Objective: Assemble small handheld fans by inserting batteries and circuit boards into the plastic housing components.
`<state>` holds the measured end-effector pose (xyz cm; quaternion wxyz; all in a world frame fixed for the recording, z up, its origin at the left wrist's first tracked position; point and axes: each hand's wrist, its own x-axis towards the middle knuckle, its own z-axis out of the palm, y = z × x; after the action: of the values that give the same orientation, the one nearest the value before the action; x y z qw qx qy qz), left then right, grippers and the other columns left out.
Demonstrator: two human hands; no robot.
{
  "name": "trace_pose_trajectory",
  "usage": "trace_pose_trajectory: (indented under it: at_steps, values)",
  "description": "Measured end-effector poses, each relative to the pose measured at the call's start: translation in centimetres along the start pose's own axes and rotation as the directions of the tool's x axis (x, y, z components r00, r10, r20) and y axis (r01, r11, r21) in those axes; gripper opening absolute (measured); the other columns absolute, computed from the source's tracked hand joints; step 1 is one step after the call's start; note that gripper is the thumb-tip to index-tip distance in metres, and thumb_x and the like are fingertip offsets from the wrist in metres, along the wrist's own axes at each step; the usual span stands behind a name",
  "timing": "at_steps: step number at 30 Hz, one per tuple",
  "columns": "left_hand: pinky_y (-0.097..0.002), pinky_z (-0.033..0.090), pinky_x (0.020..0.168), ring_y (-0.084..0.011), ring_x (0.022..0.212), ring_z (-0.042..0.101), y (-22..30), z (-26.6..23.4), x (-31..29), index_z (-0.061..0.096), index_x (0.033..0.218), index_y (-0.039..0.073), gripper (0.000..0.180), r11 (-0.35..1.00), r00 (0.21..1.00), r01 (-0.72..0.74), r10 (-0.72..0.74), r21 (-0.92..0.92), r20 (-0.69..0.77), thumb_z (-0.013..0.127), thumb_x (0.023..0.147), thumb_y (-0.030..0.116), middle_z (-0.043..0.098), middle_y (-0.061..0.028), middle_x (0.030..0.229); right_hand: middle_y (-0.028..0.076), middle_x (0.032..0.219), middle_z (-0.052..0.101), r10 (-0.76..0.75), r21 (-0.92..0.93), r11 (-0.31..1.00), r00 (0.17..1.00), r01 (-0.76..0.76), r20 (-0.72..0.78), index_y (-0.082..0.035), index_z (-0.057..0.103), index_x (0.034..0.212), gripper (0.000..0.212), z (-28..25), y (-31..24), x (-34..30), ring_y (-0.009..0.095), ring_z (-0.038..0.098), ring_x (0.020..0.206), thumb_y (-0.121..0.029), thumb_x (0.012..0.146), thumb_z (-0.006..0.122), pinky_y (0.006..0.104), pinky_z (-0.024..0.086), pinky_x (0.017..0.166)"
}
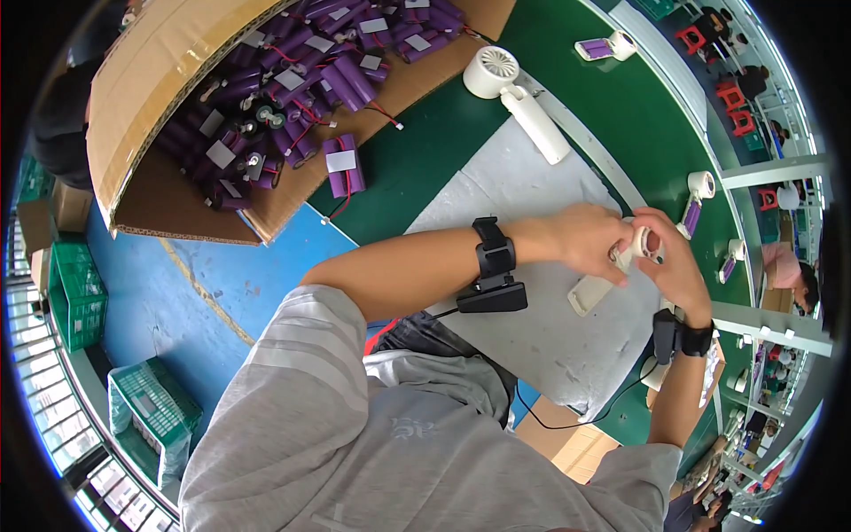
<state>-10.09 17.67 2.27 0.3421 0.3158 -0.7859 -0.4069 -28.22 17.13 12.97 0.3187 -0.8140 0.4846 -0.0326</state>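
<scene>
Both hands meet on one white plastic handheld fan, whose round head sits between the fingers while its handle points down to the grey foam mat. The left hand is closed over the fan head from the left, and the right hand grips it from the right side; each wrist carries a black strap with a small black device. One more complete white fan lies alone at the far edge of the mat. Four other white fan bodies with purple parts lie further on the green table, along its right side. One open brown cardboard box holds many purple cylindrical battery packs with red wires. The floor is blue, with two green plastic crates at the left, and red stools stand far at the right.
</scene>
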Motion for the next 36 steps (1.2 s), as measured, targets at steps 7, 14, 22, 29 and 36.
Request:
trace_pose_trajectory:
  at_steps: [7,14,22,29,36]
  values:
    - [-0.0392,0.049,0.073,-0.0274,0.083,0.065,-1.2,0.5,-0.4,0.066,0.087,0.011,0.030,0.994,0.994,-0.098,0.095,0.051,0.058,0.079,0.068,0.030,0.067,-0.0070,0.082,0.010,0.116,0.062,-0.366,0.000,0.931,0.930,0.366,0.026,-0.003,0.061,0.116,0.040,0.1,-9.9,4.5,0.021,0.060,0.104,-0.006,0.076,0.067,0.0329,0.046,0.090]
    - [-0.0393,0.049,0.074,-0.0274,0.082,0.065,-0.2,1.2,0.4,0.067,0.087,0.011,0.030,0.989,0.994,-0.101,0.095,0.109,0.056,0.079,0.068,0.030,0.067,-0.0075,0.082,0.014,0.086,0.065,-0.640,0.074,0.733,0.649,0.676,0.411,-0.005,0.062,0.120,0.042,10.7,-19.2,12.1,0.030,0.063,0.083,-0.007,0.079,0.067,0.0386,0.050,0.075]
    - [-0.0394,0.050,0.075,-0.0275,0.082,0.065,-0.2,1.4,-0.2,0.067,0.087,0.010,0.030,0.985,0.992,-0.127,0.125,0.113,0.022,0.079,0.068,0.029,0.067,-0.0082,0.082,0.015,0.079,0.066,-0.768,0.064,0.616,0.581,0.785,0.271,0.000,0.071,0.096,0.019,13.9,-19.2,15.3,0.030,0.063,0.073,-0.008,0.080,0.066,0.0355,0.049,0.069]
    - [-0.0394,0.050,0.076,-0.0275,0.082,0.065,-1.2,1.4,0.3,0.068,0.087,0.009,0.030,0.966,0.963,-0.258,0.259,-0.027,0.072,0.079,0.068,0.028,0.067,-0.0088,0.082,0.005,0.085,0.059,-0.609,0.430,0.572,0.713,0.699,-0.348,-0.001,0.060,0.083,0.028,2.1,-13.1,4.7,0.021,0.059,0.090,-0.022,0.097,0.051,0.0385,0.046,0.079]
    - [-0.0358,0.050,0.073,-0.0233,0.077,0.063,0.2,0.3,0.3,0.065,0.095,0.006,0.029,0.993,0.956,-0.065,0.090,-0.098,0.280,0.079,0.071,0.015,0.067,-0.0088,0.081,0.001,0.065,0.046,0.114,0.792,0.530,0.900,0.303,-0.421,-0.006,0.049,0.081,0.030,2.4,-1.5,-4.8,0.012,0.047,0.063,-0.026,0.103,0.042,0.0280,0.035,0.057]
